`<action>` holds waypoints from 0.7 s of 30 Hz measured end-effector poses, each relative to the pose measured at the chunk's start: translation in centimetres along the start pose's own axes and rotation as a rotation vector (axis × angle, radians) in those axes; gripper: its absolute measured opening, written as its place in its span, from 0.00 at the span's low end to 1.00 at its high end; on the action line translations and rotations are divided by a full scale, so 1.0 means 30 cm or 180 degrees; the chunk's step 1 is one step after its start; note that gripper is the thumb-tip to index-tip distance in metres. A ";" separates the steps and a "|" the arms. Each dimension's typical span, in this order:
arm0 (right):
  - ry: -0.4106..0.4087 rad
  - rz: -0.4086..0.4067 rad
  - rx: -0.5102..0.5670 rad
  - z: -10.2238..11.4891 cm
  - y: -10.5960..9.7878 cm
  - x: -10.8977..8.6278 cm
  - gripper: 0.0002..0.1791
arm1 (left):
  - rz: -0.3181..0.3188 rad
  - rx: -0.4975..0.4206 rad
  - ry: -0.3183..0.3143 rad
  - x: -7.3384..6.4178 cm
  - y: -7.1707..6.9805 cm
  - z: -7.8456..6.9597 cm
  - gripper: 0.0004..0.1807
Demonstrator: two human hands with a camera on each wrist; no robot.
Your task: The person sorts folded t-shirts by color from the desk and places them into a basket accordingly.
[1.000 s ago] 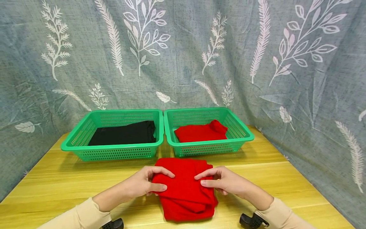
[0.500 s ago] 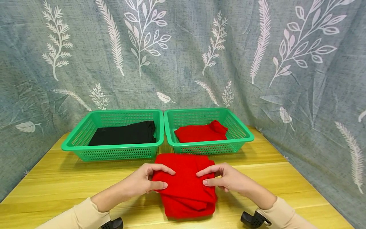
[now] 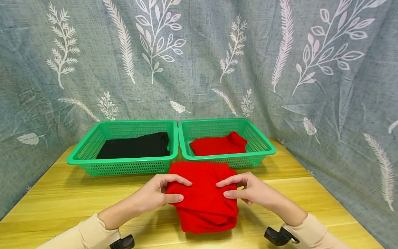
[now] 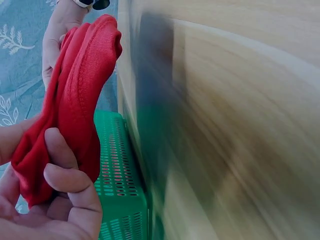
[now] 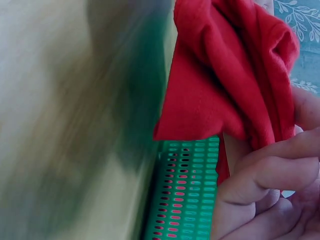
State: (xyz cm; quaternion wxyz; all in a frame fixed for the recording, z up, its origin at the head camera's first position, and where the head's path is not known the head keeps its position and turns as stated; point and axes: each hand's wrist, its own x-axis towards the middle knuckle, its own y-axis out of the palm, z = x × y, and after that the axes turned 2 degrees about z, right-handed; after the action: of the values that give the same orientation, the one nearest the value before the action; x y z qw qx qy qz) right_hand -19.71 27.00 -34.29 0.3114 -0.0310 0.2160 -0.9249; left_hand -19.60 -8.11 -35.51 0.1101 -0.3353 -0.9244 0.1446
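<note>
A folded red garment (image 3: 203, 204) hangs between both hands above the wooden table, in front of the right basket. At its left side my left hand (image 3: 164, 192) pinches the edge, thumb and index finger on top and the other fingers curled underneath. My right hand (image 3: 248, 190) grips the opposite side the same way. In the left wrist view the cloth (image 4: 75, 95) is a thick stack of layers, lifted off the tabletop. From the right wrist, its underside (image 5: 215, 85) shows loose folds and a drooping corner. Its exact kind cannot be told.
Two green perforated baskets stand side by side at the back of the table (image 3: 62, 204). Folded black cloth (image 3: 133, 145) lies in the left basket (image 3: 124, 160); another red garment (image 3: 217, 143) lies in the right basket (image 3: 264, 147). A patterned curtain (image 3: 199, 69) hangs behind.
Both hands have raised the folded red garment and carried it a little forward, toward the right basket; its far edge now overlaps that basket's front wall in the head view.
</note>
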 end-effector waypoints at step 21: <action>-0.0198 -0.0230 -0.0291 0.096 -0.086 -0.019 0.20 | -0.0179 0.0323 0.0148 0.043 -0.040 -0.102 0.20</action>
State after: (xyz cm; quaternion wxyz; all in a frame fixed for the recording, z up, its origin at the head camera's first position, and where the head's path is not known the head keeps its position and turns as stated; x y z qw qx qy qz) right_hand -20.15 28.07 -30.55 0.2827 -0.0817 0.2470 -0.9233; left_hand -20.34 -7.55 -32.12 0.1525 -0.3065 -0.9221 0.1803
